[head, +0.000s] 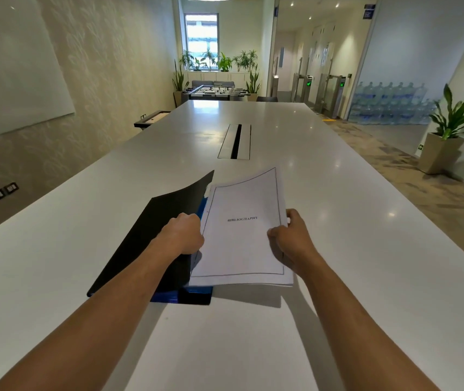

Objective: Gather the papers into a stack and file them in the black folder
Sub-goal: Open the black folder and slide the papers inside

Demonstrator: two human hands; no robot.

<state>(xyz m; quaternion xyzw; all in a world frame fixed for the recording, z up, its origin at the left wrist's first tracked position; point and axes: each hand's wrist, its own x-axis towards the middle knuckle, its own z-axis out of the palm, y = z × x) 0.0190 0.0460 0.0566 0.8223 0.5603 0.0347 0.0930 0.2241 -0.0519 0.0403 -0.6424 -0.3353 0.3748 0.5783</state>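
A stack of white papers (pixel 242 249), its top sheet printed "BIBLIOGRAPHY", is held a little above the white table (pixel 338 221), over the open folder. The black folder (pixel 151 235) has its cover lifted and tilted to the left, and a blue inner edge shows at its bottom. My left hand (pixel 184 234) grips the stack's left edge next to the raised cover; whether it also touches the cover I cannot tell. My right hand (pixel 291 235) pinches the stack's right edge. The folder's inside is mostly hidden under the papers.
A cable slot with a metal lid (pixel 236 141) is set into the table beyond the papers. A potted plant (pixel 448 136) stands on the floor at the right. A foosball table (pixel 215 91) and more plants stand past the far end.
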